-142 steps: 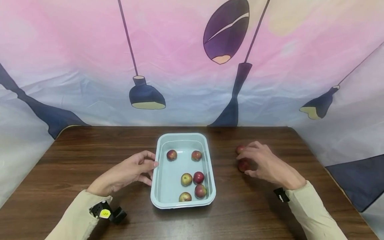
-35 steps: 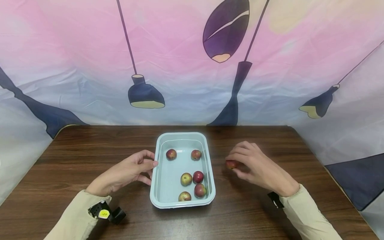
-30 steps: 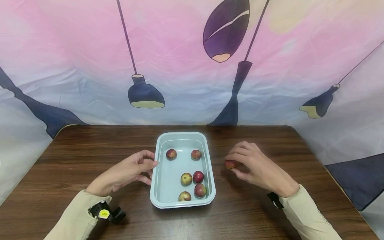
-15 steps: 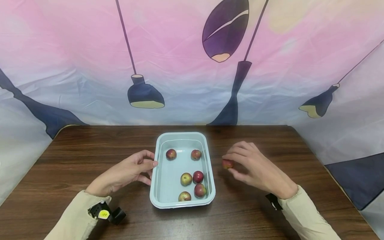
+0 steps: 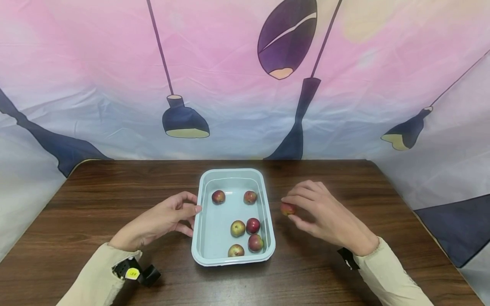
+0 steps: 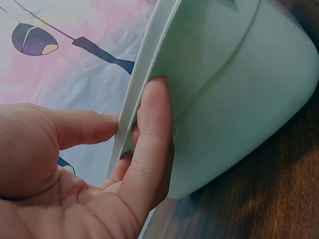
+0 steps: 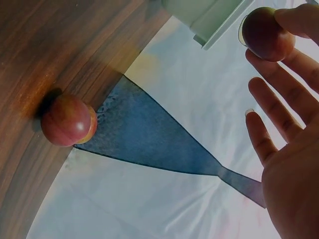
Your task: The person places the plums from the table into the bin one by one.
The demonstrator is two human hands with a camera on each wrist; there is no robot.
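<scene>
On the table stands a pale green-blue plastic tray (image 5: 212, 250) with several small red and yellow-green apples inside, such as a red one (image 5: 253, 226) and a greener one (image 5: 237, 228). My left hand (image 5: 178, 214) pinches the tray's left rim, thumb on one side and fingers under the other, as the left wrist view shows at the rim (image 6: 144, 64). Just right of the tray, my right hand (image 5: 321, 210) holds a small red apple (image 7: 269, 34) between thumb and index finger; its other fingers are spread loosely.
In the right wrist view, a red apple (image 7: 66, 120) lies on the wooden table (image 5: 115, 199), an orange-yellow patch of fruit showing behind it; the right hand hides this spot in the head view. A printed cloth backdrop (image 5: 229, 85) rises behind the table.
Earlier my right hand was over two apples on the table at the right. Now it has one in its fingers and has drifted left, closer to the tray. The left hand stays put.
</scene>
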